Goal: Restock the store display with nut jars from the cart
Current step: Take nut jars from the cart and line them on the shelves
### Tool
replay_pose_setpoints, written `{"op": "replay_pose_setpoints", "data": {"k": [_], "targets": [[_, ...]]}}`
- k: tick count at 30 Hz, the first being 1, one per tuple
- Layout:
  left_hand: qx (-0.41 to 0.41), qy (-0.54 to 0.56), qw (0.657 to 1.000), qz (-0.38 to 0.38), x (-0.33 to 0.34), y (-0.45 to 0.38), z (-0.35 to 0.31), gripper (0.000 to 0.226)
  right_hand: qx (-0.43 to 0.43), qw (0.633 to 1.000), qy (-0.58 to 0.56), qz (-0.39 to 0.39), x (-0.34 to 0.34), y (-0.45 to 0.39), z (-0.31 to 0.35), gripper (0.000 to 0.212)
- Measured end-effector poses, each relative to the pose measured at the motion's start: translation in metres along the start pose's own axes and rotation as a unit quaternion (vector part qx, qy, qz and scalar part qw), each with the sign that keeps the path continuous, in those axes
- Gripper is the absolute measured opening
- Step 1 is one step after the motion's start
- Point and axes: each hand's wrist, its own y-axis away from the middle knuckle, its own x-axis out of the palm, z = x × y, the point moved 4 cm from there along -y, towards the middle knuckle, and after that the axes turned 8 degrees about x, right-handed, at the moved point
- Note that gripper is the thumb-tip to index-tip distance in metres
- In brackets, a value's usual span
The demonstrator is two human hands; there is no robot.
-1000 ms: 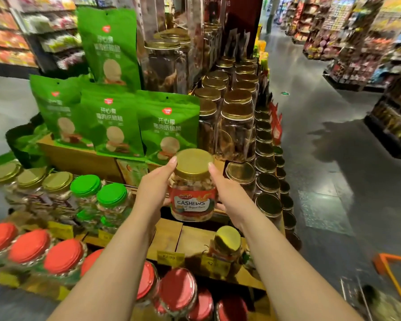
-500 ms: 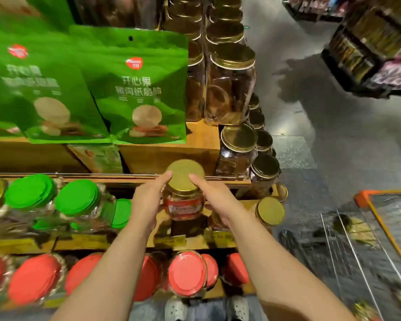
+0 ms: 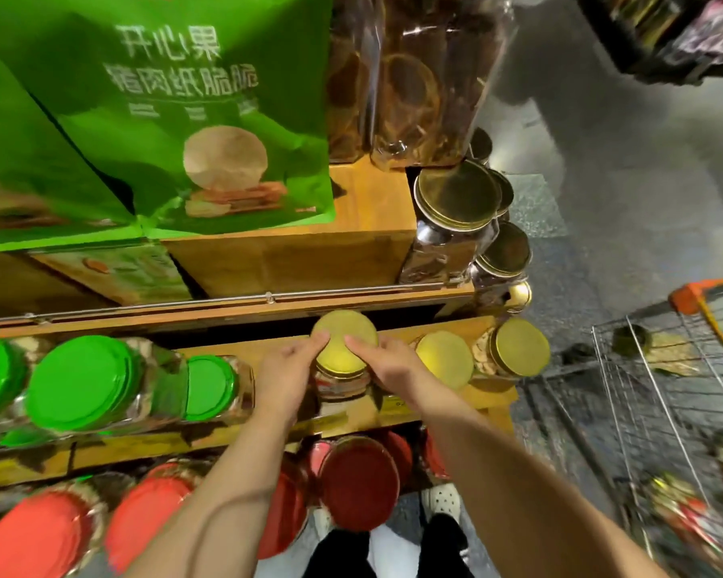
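Observation:
A cashew jar (image 3: 343, 356) with a gold lid and a red label stands on the wooden middle shelf (image 3: 393, 404) of the display. My left hand (image 3: 287, 375) grips its left side and my right hand (image 3: 387, 371) grips its right side, thumbs on the lid's edge. Two more gold-lidded jars (image 3: 445, 360) (image 3: 518, 347) stand to its right on the same shelf. The wire cart (image 3: 677, 394) with an orange handle is at the right; blurred jars (image 3: 631, 340) lie in it.
Green-lidded jars (image 3: 78, 381) fill the shelf to the left. Red-lidded jars (image 3: 357, 481) sit on the tier below. Green snack bags (image 3: 176, 106) and tall gold-lidded jars (image 3: 456, 194) stand on the tier above. My feet (image 3: 441, 500) are by the display's base.
Both hands have lowered the cashew jar from chest height down onto the middle shelf. The view has tilted downward and come closer to the display.

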Motion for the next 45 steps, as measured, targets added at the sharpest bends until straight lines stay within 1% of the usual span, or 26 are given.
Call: {"op": "replay_pose_setpoints", "data": {"k": [2,3,4,6,7,8,10,11,12,15,17,18,21,23,25,27,30,32,34,36,39,41,45], "targets": [[-0.018,-0.012,1.000,0.006,0.002,-0.004,0.008,0.033,0.013,1.000,0.002,0.002,0.001,-0.001,-0.003,0.045],[-0.027,-0.016,0.999,0.009,0.003,-0.005,0.012,0.038,0.026,1.000,-0.006,0.003,0.001,-0.003,-0.006,0.035],[-0.032,-0.017,0.999,0.009,0.004,-0.006,0.013,0.043,0.042,0.999,-0.015,0.007,0.001,-0.005,-0.009,0.030],[-0.036,-0.022,0.999,-0.001,0.006,-0.009,0.018,0.054,0.057,0.998,-0.026,0.009,0.002,-0.007,-0.014,0.026],[-0.043,-0.031,0.999,-0.001,0.007,-0.009,0.020,0.060,0.052,0.998,-0.025,0.012,0.004,-0.008,-0.015,0.031],[-0.053,-0.039,0.998,0.001,0.008,-0.009,0.024,0.061,0.047,0.999,-0.015,0.012,0.007,-0.010,-0.016,0.044],[-0.065,-0.042,0.997,0.004,0.011,-0.007,0.029,0.052,0.049,0.999,0.018,-0.001,0.011,-0.016,-0.022,0.079],[-0.067,-0.046,0.997,0.004,0.012,-0.007,0.032,0.049,0.050,0.998,0.029,-0.006,0.012,-0.021,-0.027,0.090],[-0.071,-0.054,0.996,0.003,0.012,-0.007,0.034,0.051,0.048,0.998,0.033,-0.007,0.012,-0.024,-0.029,0.094],[-0.069,-0.068,0.995,0.002,0.013,-0.008,0.036,0.070,0.049,0.998,0.029,-0.007,0.010,-0.028,-0.033,0.092],[-0.065,-0.090,0.994,0.006,0.013,-0.009,0.035,0.075,0.049,0.998,0.027,-0.010,0.010,-0.028,-0.034,0.093],[-0.064,-0.102,0.993,0.007,0.014,-0.009,0.033,0.075,0.046,0.998,0.032,-0.013,0.010,-0.024,-0.032,0.090],[-0.059,-0.115,0.992,0.014,0.016,-0.008,0.030,0.078,0.049,0.997,0.046,-0.031,0.009,-0.012,-0.034,0.064],[-0.057,-0.122,0.991,0.023,0.016,-0.008,0.033,0.086,0.055,0.997,0.038,-0.039,0.008,-0.007,-0.040,0.052],[-0.064,-0.126,0.990,0.025,0.017,-0.008,0.035,0.088,0.056,0.997,0.034,-0.050,0.006,-0.004,-0.041,0.045],[-0.070,-0.128,0.989,0.030,0.019,-0.004,0.035,0.085,0.055,0.996,0.049,-0.056,0.005,-0.005,-0.043,0.047],[-0.075,-0.126,0.988,0.039,0.022,0.000,0.036,0.081,0.049,0.993,0.075,-0.073,0.005,-0.001,-0.041,0.068],[-0.073,-0.141,0.986,0.044,0.022,0.002,0.035,0.083,0.047,0.991,0.094,-0.086,0.002,0.007,-0.038,0.070],[-0.060,-0.168,0.983,0.044,0.023,0.004,0.027,0.083,0.046,0.989,0.110,-0.091,-0.003,0.016,-0.034,0.063],[-0.033,-0.202,0.978,0.039,0.023,0.010,0.011,0.082,0.038,0.987,0.118,-0.099,-0.010,0.024,-0.032,0.050],[0.013,-0.261,0.965,0.026,0.023,0.024,-0.019,0.075,0.030,0.986,0.114,-0.119,-0.024,0.041,-0.026,0.055],[0.060,-0.301,0.951,0.029,0.028,0.038,-0.044,0.070,0.021,0.986,0.124,-0.106,-0.035,0.056,-0.022,0.055],[0.155,-0.351,0.922,0.055,0.049,0.071,-0.094,0.062,-0.013,0.986,0.117,-0.114,-0.065,0.092,-0.022,0.038]]}}
